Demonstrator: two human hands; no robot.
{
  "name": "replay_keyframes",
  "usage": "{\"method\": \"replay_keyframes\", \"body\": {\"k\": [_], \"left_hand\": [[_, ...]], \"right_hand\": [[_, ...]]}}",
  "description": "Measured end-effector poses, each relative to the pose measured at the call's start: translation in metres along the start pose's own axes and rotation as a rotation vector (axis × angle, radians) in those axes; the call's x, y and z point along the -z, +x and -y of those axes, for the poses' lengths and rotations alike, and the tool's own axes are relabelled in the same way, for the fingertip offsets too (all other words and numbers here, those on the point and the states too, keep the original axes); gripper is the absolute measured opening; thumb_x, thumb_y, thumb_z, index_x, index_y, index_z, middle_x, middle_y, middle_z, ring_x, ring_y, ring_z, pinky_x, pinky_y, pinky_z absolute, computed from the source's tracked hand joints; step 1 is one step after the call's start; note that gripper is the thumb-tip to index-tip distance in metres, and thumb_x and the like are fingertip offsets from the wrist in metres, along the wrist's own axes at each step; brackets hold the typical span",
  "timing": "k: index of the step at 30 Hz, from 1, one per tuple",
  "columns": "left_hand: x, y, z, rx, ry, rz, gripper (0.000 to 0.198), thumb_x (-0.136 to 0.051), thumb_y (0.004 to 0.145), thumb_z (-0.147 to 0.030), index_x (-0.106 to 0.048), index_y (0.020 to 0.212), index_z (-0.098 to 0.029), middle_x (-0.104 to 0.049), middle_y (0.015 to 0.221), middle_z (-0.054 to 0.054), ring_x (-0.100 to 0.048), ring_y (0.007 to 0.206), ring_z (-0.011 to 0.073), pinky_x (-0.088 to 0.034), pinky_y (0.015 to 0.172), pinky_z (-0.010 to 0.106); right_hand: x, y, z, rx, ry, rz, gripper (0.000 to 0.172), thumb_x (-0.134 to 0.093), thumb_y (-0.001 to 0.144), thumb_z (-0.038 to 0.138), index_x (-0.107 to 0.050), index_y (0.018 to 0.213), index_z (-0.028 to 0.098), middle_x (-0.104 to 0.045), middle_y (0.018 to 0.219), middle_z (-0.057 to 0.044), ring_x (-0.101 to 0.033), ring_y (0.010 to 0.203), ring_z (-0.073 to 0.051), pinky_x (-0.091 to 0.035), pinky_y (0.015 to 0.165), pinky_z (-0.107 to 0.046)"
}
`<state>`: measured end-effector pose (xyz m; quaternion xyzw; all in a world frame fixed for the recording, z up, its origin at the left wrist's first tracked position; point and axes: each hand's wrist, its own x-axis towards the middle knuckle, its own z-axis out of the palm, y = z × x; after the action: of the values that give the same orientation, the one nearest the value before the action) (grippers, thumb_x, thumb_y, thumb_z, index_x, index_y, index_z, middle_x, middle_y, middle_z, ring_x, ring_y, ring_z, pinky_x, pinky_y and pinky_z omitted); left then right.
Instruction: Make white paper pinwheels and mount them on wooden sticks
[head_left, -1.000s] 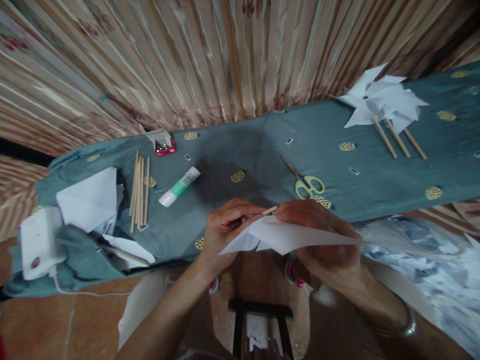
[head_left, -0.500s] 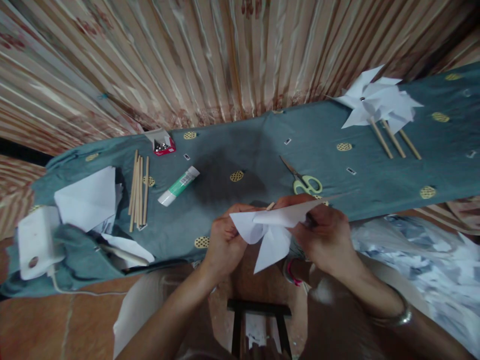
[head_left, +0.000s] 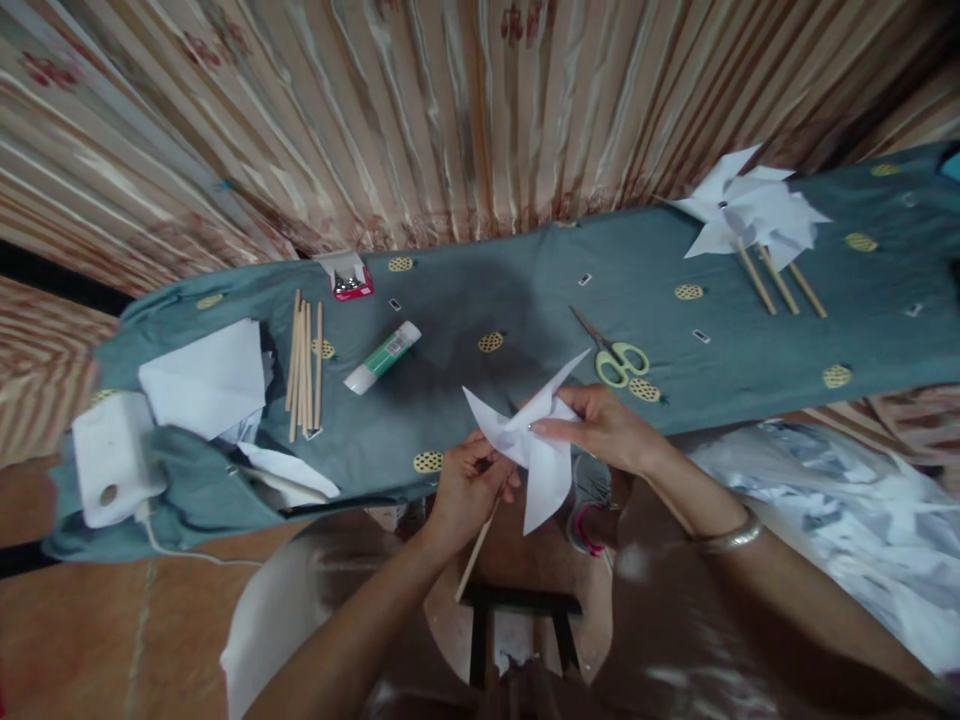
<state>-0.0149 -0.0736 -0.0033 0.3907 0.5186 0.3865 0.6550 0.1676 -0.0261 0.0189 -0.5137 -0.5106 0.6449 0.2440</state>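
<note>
A white paper pinwheel (head_left: 534, 440) is held in front of me, just over the near edge of the grey-green cloth (head_left: 525, 290). My left hand (head_left: 469, 488) is closed round its wooden stick (head_left: 476, 552), which slants down toward me. My right hand (head_left: 604, 425) pinches the pinwheel's centre from the right, thumb and finger pressed on the paper. Green-handled scissors (head_left: 615, 355) lie just beyond my right hand.
A glue stick (head_left: 382, 356), a bundle of wooden sticks (head_left: 304, 365), a small red box of pins (head_left: 349, 280), and white paper sheets (head_left: 206, 380) lie at the left. Several finished pinwheels (head_left: 750, 215) rest at the far right. A striped curtain hangs behind. A dark stool (head_left: 517, 630) stands below.
The pinwheel has turned to face me with its blades spread. The stick now points down from my left hand. My right hand shifted from the paper's edge to the centre.
</note>
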Motion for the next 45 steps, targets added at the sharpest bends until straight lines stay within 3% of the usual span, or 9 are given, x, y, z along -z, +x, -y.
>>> {"method": "replay_keyframes", "body": {"k": [7, 12, 17, 22, 27, 32, 45], "left_hand": [[0.010, -0.003, 0.009, 0.060, -0.085, -0.014, 0.027, -0.077, 0.063, -0.038, -0.065, 0.060, -0.015, -0.058, 0.052, -0.001, -0.049, 0.041, 0.0073, -0.040, 0.040, 0.019], [0.012, -0.016, 0.012, 0.213, -0.284, 0.042, 0.042, -0.079, 0.061, -0.051, -0.068, 0.072, -0.013, -0.063, 0.057, 0.001, -0.054, 0.046, 0.0093, -0.047, 0.044, 0.022], [0.014, -0.030, 0.020, 0.337, -0.398, 0.093, 0.048, -0.081, 0.060, -0.054, -0.069, 0.080, -0.011, -0.062, 0.060, 0.000, -0.054, 0.042, 0.0079, -0.040, 0.040, 0.019], [0.012, -0.034, 0.029, 0.418, -0.424, 0.071, 0.039, -0.080, 0.068, -0.044, -0.070, 0.087, -0.012, -0.067, 0.067, 0.002, -0.057, 0.044, 0.0072, -0.043, 0.044, 0.017], [0.008, -0.036, 0.032, 0.460, -0.462, 0.063, 0.028, -0.078, 0.074, -0.036, -0.070, 0.087, -0.012, -0.070, 0.070, 0.004, -0.058, 0.047, 0.0081, -0.047, 0.047, 0.019], [0.007, -0.036, 0.033, 0.452, -0.460, 0.067, 0.026, -0.078, 0.075, -0.036, -0.071, 0.084, -0.012, -0.070, 0.071, 0.004, -0.058, 0.048, 0.0078, -0.049, 0.050, 0.020], [0.005, -0.035, 0.039, 0.433, -0.521, 0.092, 0.049, -0.087, 0.055, -0.052, -0.070, 0.077, -0.013, -0.065, 0.063, 0.001, -0.054, 0.048, 0.0074, -0.043, 0.049, 0.021]], "right_hand": [[-0.008, 0.008, 0.011, -0.124, -0.033, 0.090, 0.039, -0.082, 0.058, 0.047, -0.069, 0.075, 0.015, -0.067, 0.066, 0.001, -0.056, 0.058, -0.011, -0.045, 0.056, -0.024], [-0.008, 0.018, 0.019, -0.132, -0.009, 0.115, 0.038, -0.085, 0.053, 0.043, -0.071, 0.072, 0.014, -0.069, 0.065, 0.000, -0.058, 0.057, -0.011, -0.045, 0.056, -0.024], [-0.005, 0.031, 0.016, -0.180, -0.092, 0.169, 0.034, -0.083, 0.052, 0.037, -0.071, 0.072, 0.013, -0.070, 0.067, 0.000, -0.059, 0.060, -0.012, -0.047, 0.061, -0.025], [-0.009, 0.040, 0.014, -0.144, -0.316, 0.199, 0.028, -0.077, 0.054, 0.034, -0.068, 0.072, 0.014, -0.067, 0.068, 0.002, -0.058, 0.065, -0.014, -0.044, 0.059, -0.024], [-0.013, 0.044, 0.026, -0.086, -0.758, 0.243, 0.017, -0.070, 0.063, 0.031, -0.064, 0.069, 0.015, -0.061, 0.064, 0.003, -0.054, 0.064, -0.013, -0.035, 0.055, -0.023], [-0.015, 0.046, 0.038, -0.082, -1.069, 0.262, 0.025, -0.072, 0.066, 0.035, -0.056, 0.058, 0.018, -0.051, 0.056, 0.004, -0.048, 0.059, -0.012, -0.029, 0.053, -0.025], [-0.015, 0.053, 0.041, -0.126, -0.949, 0.309, 0.015, -0.072, 0.069, 0.025, -0.068, 0.062, 0.012, -0.063, 0.056, 0.004, -0.054, 0.053, -0.008, -0.034, 0.048, -0.020]]}}
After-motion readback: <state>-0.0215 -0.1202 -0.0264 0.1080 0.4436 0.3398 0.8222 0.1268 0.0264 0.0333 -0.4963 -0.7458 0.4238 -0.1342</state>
